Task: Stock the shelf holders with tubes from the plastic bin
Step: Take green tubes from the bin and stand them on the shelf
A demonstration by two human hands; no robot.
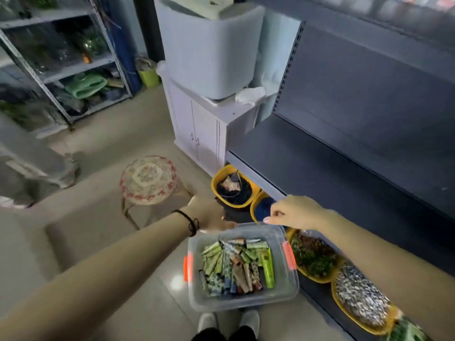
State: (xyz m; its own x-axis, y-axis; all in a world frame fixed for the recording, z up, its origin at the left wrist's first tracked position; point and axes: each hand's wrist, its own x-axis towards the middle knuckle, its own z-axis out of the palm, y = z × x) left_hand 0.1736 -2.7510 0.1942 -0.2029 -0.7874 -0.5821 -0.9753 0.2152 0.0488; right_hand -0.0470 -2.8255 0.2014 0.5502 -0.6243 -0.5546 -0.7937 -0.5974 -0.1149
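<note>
Tubes (236, 264): many lie packed side by side in the bin, mostly green and patterned; a bright green one (268, 269) lies at the right edge.
Plastic bin (242, 302): clear, with orange latches (188, 267), lid off, on the floor (152, 291) just in front of the person's shoes (208, 322).
Left hand (211, 215): at the bin's far left corner, touching the rim; its fingers are hidden, so I cannot tell the grip.
Right hand (293, 212): over the far right corner, fingers loosely curled, nothing in them.
Shelf (344, 168): dark, to the right.
Yellow bowls (304, 271): filled, in a row under the shelf beside the bin.
Stool (149, 179): floral top, beyond the left hand.
</note>
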